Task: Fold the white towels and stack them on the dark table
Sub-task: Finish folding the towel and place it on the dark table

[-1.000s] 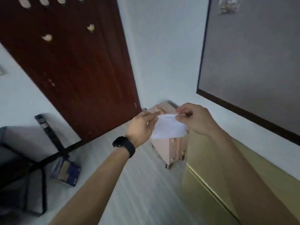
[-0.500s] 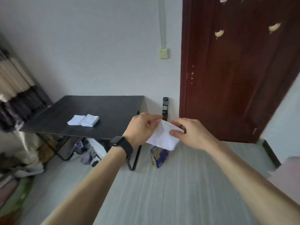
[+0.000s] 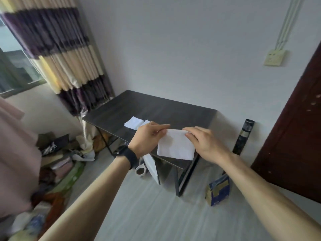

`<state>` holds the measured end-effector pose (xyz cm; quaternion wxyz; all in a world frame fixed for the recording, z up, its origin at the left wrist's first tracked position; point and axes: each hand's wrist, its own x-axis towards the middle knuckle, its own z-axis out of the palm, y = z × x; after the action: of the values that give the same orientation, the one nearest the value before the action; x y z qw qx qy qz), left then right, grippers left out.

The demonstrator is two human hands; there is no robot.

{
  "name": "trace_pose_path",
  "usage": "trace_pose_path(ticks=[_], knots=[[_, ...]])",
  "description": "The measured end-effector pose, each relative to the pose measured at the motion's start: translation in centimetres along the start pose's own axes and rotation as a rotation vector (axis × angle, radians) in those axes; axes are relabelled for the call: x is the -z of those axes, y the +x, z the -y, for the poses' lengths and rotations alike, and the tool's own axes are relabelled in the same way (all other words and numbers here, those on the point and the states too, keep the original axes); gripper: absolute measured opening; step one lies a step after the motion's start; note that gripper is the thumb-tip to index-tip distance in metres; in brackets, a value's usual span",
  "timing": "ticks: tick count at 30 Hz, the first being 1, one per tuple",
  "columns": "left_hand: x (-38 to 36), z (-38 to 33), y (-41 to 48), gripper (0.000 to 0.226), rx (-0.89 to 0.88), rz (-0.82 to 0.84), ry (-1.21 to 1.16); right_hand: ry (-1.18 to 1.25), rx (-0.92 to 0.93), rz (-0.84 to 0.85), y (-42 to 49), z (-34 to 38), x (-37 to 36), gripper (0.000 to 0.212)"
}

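Nearer the table (image 3: 156, 108), left hand (image 3: 147, 139) and right hand (image 3: 207, 146) pinch towel (image 3: 175, 146).

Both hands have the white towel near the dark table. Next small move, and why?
Probably carry the small white folded towel forward and left onto the folded white towels lying on the dark rectangular table: left hand and right hand pinch its top edge, and it already looks folded.

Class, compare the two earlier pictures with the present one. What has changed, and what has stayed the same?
The person has turned from the door towards the dark table, bringing the white towel up to its near edge. A striped curtain has come into view. Unchanged: the left hand and right hand pinch the towel's top edge, and the folded towels lie on the table.
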<state>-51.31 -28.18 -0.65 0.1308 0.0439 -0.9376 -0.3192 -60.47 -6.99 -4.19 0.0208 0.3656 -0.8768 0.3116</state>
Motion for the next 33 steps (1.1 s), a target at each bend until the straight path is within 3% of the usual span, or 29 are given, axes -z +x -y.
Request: trace_pose_path(ticks=[14, 24, 33], knots=[[3.3, 21.5, 16.7, 0.017, 0.293, 0.017, -0.143, 0.084, -0.051, 0.165, 24.3, -2.2, -13.8, 0.027], [5.7, 43.9, 30.0, 0.016, 0.407, 0.168, -0.206, 0.174, -0.324, 0.201, 41.6, -2.8, -30.1, 0.025], [1.0, 58.9, 39.4, 0.015, 0.468, 0.178, -0.187, 0.369, -0.599, 0.132, 52.1, -5.7, -44.3, 0.022]])
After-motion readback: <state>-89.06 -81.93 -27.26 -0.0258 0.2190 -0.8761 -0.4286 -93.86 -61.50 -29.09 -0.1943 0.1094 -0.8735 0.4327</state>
